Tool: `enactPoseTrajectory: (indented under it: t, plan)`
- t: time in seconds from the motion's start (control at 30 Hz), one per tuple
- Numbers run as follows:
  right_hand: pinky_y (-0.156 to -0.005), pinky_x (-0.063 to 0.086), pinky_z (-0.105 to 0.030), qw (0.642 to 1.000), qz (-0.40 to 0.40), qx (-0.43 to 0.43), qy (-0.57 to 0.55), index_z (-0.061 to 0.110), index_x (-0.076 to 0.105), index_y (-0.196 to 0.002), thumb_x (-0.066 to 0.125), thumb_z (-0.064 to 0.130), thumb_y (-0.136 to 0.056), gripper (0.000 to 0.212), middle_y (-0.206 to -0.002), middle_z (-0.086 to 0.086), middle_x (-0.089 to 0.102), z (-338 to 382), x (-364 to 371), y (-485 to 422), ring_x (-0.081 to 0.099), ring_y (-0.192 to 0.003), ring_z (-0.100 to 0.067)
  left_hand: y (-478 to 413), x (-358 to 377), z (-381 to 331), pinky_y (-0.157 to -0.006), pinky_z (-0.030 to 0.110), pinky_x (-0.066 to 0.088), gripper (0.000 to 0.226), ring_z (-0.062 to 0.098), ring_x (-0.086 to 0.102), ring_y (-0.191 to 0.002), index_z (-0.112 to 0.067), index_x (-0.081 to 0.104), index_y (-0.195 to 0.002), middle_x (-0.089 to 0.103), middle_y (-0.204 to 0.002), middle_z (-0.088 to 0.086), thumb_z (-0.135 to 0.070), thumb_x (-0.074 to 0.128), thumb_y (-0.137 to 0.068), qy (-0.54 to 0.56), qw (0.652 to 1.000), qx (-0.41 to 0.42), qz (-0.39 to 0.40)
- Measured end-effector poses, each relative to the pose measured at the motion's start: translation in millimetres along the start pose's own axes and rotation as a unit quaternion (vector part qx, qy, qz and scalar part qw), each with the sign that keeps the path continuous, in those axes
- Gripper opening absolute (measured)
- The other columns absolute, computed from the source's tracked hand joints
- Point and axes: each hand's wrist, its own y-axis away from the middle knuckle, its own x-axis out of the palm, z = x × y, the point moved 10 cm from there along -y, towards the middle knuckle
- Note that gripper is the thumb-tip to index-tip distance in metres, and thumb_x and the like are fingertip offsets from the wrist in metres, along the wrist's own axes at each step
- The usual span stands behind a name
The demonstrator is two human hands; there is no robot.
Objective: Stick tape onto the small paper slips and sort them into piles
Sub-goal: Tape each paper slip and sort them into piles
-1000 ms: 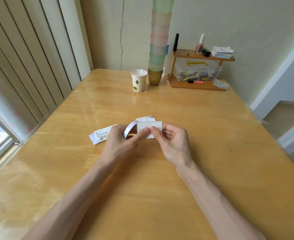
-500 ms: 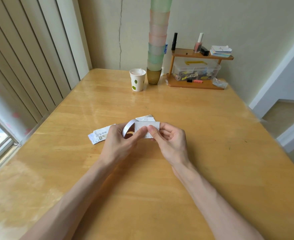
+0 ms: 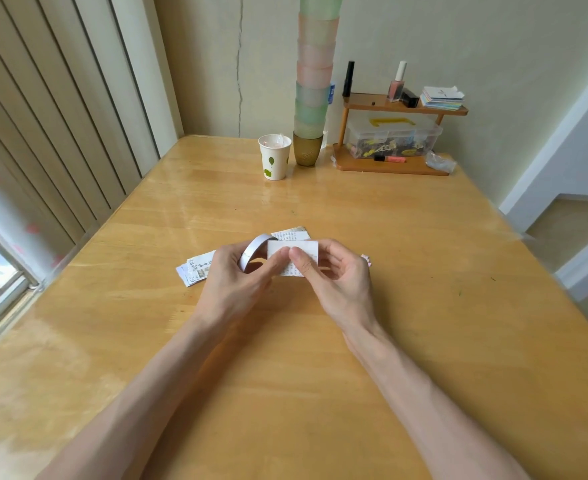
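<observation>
At the middle of the wooden table [image 3: 406,258], my left hand [image 3: 230,282] grips a white tape roll [image 3: 252,252], held upright on its edge. My right hand [image 3: 334,275] pinches a small printed paper slip [image 3: 296,251] just right of the roll. Both thumbs meet on the slip's face. A pile of printed slips [image 3: 195,268] lies left of my left hand. Another slip [image 3: 290,234] lies flat just behind the held one. A bit of pink paper [image 3: 366,259] peeks out past my right hand.
At the table's far end stand a paper cup [image 3: 274,157], a tall stack of coloured cups [image 3: 311,98] and a small wooden shelf [image 3: 389,133] with a clear box, bottles and a stack of cards. Vertical blinds hang along the left; a doorway opens at right.
Both hands and the tape roll stay at the same spot. My thumbs have shifted slightly on the slip.
</observation>
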Motion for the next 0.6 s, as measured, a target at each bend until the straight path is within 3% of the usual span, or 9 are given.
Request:
enactPoseTrajectory:
  t: [0.07,0.17,0.33,0.43,0.6]
  plan:
    - [-0.075,0.052,-0.035,1.000,-0.008,-0.004,-0.007,0.002,0.073,-0.092,0.079,0.034,-0.092,0.033,-0.089,-0.020,0.074,-1.8,-1.6,-0.7,0.068,-0.080,-0.017,0.2,2.1,-1.1,-0.052,0.023,0.036,0.029,0.011,0.043,-0.053,-0.008,0.074,-0.080,0.052,-0.058,-0.005,-0.033,0.073,-0.096,-0.010,1.000,0.003,0.008]
    - [-0.075,0.051,-0.042,1.000,-0.014,-0.005,-0.023,-0.004,0.069,-0.090,0.079,0.035,-0.092,0.040,-0.093,-0.032,0.068,-1.5,-5.0,-2.6,0.065,-0.076,-0.030,1.1,4.5,-1.8,-0.052,0.021,0.035,0.030,0.011,0.043,-0.052,-0.012,0.072,-0.076,0.051,-0.057,-0.007,-0.034,0.071,-0.097,-0.017,1.000,0.007,0.013]
    - [-0.076,0.049,-0.034,1.000,0.005,0.006,-0.017,0.001,0.074,-0.088,0.079,0.029,-0.092,0.029,-0.091,-0.027,0.071,1.7,-2.0,-2.0,0.063,-0.078,-0.016,-1.0,-3.3,0.5,-0.054,0.025,0.034,0.027,0.013,0.038,-0.055,-0.011,0.069,-0.077,0.050,-0.060,-0.010,-0.029,0.074,-0.096,0.018,1.000,-0.002,-0.008]
    - [-0.076,0.050,-0.024,0.999,-0.016,0.026,-0.029,0.009,0.079,-0.088,0.078,0.029,-0.093,0.021,-0.089,-0.013,0.077,-0.4,-6.0,-0.6,0.067,-0.078,-0.009,-1.4,-2.6,-2.9,-0.055,0.027,0.033,0.030,0.013,0.038,-0.057,-0.010,0.065,-0.075,0.050,-0.062,-0.012,-0.028,0.073,-0.097,-0.005,1.000,0.014,0.004]
    - [-0.076,0.052,-0.021,0.998,-0.038,0.027,-0.031,0.014,0.081,-0.086,0.079,0.027,-0.092,0.015,-0.086,-0.007,0.079,1.8,-10.6,0.4,0.069,-0.079,-0.008,-0.7,-0.9,0.0,-0.053,0.020,0.038,0.026,0.011,0.042,-0.055,-0.015,0.070,-0.077,0.050,-0.060,-0.012,-0.033,0.074,-0.096,0.002,1.000,-0.013,-0.001]
